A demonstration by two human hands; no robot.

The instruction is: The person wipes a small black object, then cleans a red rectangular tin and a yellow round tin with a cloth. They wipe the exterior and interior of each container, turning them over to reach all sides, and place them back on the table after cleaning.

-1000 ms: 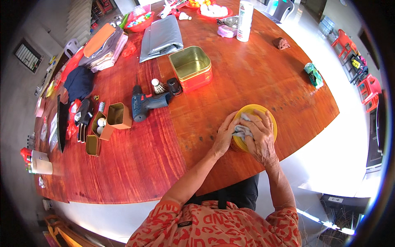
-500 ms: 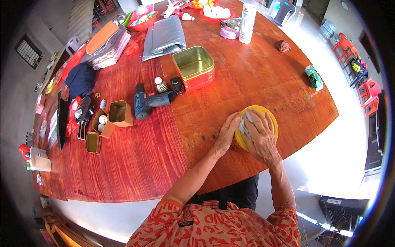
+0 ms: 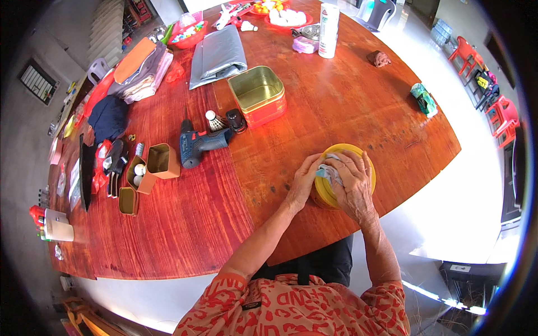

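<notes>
Watching from the head view, I see a yellow bowl (image 3: pixel 363 162) near the worktop (image 3: pixel 185 224) front edge, close to the person. Left hand (image 3: pixel 302 180) lies flat against the bowl's left side, grip loose around its wall. Right hand (image 3: pixel 352 182) lies over the bowl, grip pressed on a grey cloth (image 3: pixel 328 172) inside it. Farther back: a blue drill (image 3: pixel 199 144), a shuttlecock (image 3: pixel 213 119) just beside it, an open red tin (image 3: pixel 258 96), a white bottle (image 3: pixel 328 22).

White labelled can (image 3: pixel 328 22) at far table edge, open red tin (image 3: pixel 258 96) mid-table
</notes>
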